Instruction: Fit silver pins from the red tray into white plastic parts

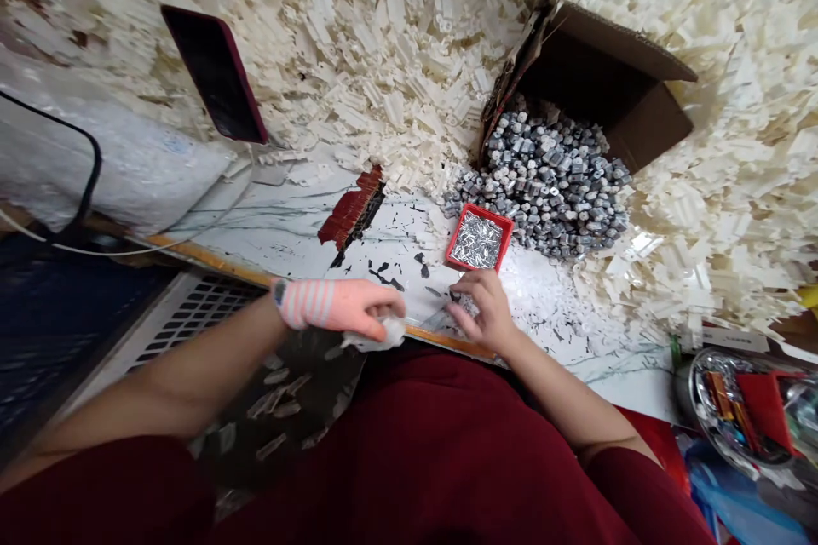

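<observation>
Nearest: gloved left hand [338, 306] at edge of table [278, 247], fingers closed round white pieces [382, 335]. Right hand [484, 306] bare, apart from left, half-curled, thumb parted from fingers; whether anything small sits in gap, cannot tell. Just beyond right fingertips: red tray [507, 234], well stocked with metal pins [476, 241]. Farther: large grey parts heap [550, 187], plenty left, spilling from carton [645, 128]. Beyond both hands: deep pale plastic pile [383, 60]. Amount done: cannot tell.
</observation>
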Tool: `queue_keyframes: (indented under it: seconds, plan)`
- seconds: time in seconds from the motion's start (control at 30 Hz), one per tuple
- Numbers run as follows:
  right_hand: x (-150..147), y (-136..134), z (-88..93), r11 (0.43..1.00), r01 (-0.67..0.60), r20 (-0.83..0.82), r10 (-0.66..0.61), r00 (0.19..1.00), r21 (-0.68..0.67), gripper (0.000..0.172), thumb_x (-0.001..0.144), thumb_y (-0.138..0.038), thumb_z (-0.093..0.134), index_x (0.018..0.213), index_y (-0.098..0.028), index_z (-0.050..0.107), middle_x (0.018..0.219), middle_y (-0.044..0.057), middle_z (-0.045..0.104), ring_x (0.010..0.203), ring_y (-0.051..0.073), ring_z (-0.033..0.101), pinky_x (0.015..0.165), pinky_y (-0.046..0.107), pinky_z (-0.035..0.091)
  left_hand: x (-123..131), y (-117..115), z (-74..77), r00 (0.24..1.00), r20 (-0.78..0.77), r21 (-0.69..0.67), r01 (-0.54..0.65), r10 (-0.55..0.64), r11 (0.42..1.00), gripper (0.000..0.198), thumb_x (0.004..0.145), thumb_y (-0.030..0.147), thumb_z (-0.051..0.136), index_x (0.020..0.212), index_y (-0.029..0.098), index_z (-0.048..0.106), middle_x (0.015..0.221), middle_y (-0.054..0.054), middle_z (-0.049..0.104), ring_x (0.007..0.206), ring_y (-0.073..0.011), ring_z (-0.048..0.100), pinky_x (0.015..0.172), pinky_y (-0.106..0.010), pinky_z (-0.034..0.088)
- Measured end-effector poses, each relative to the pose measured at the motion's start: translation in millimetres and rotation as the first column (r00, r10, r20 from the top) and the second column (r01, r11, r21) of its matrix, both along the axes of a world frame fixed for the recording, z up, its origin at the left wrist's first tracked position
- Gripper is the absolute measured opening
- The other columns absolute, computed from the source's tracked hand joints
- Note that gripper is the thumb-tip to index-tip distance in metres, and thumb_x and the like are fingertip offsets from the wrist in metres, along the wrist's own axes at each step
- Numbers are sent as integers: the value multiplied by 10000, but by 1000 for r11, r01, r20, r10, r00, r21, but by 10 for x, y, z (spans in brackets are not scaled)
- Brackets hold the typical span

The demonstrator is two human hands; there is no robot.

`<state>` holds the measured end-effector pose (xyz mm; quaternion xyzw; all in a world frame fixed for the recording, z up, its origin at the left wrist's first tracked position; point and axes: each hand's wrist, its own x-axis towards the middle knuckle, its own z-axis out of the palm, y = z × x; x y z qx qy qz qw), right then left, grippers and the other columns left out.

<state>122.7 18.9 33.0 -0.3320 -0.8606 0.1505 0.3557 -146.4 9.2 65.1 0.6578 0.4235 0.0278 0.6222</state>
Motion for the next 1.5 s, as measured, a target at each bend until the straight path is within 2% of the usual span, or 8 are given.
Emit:
queue_keyframes:
  seconds: [0.13, 0.3, 0.47, 0.77, 0.87, 1.1, 1.27, 1.5]
  plan:
    - [215, 615, 58, 973, 223, 481, -168, 861, -58, 232, 930, -286, 484, 871, -164, 672, 870, 116, 655, 885, 248, 553, 798, 394, 453, -264, 414, 141, 914, -403, 333, 186, -39, 924, 286, 757, 274, 654, 1017, 173, 714, 979, -53, 722, 856, -188, 616, 782, -255, 435]
    - [186, 1103, 84, 939, 344, 834, -186, 520, -5, 261, 892, -193, 486, 1073, -149, 669, 1148, 180, 628, 1132, 323, 484, 871, 437, 412, 334, 1261, -6, 859, -505, 598, 275, 88, 752, 498, 828, 67, 504, 1313, 161, 570, 1181, -145, 601, 960, -202, 517, 864, -323, 365]
    - [189, 1167, -29, 931, 362, 818, -177, 548, -41, 229, 895, -192, 497, 1022, -177, 687, 1068, 139, 660, 1087, 271, 518, 846, 364, 414, 657, 1657, -245, 870, -468, 619, 200, 153, 759, 327, 629, -36, 670, 904, 133, 725, 928, -89, 600, 913, -195, 472, 870, -315, 357]
    - [415, 1208, -279, 928, 346, 355, -281, 892, -136, 156, 810, -336, 682, 748, -195, 710, 818, 63, 625, 825, 203, 551, 754, 338, 455, 316, 994, -392, 848, -164, 643, -296, 504, 707, 171, 807, 317, 632, 817, 156, 576, 626, 30, 448, 642, -137, 455, 646, -245, 386]
    - [389, 1180, -305, 911, 328, 268, -261, 927, -249, 119, 823, -267, 650, 778, -182, 719, 813, 58, 636, 836, 195, 576, 799, 350, 467, 628, 666, -496, 778, 260, 188, -622, 572, 760, 274, 758, 329, 652, 964, 161, 586, 691, 14, 557, 616, -131, 521, 593, -245, 436]
    - [386, 1068, -272, 656, 217, -109, -417, 902, -723, 171, 752, -316, 661, 836, -177, 715, 835, 30, 696, 775, 165, 618, 761, 330, 497, 1327, 364, -645, 424, 453, -481, -625, 784, 615, 261, 710, 344, 676, 847, 160, 553, 686, 11, 575, 565, -106, 533, 525, -230, 459]
    - [344, 933, -209, 509, -27, -342, -537, 771, -860, 303, 573, -373, 791, 775, -179, 675, 732, -7, 652, 640, 120, 567, 610, 280, 482, 1389, 391, -592, 409, 403, -459, -683, 819, 567, 226, 686, 287, 686, 806, 157, 546, 678, 18, 576, 551, -96, 529, 491, -214, 422]
    - [255, 648, -38, 555, -110, -418, -467, 779, -824, 283, 569, -340, 814, 744, -200, 642, 697, -27, 639, 622, 109, 565, 646, 281, 499, 1413, 291, -559, 395, 432, -396, -725, 811, 564, 251, 671, 257, 690, 857, 153, 558, 626, 39, 574, 522, -94, 534, 489, -209, 405]
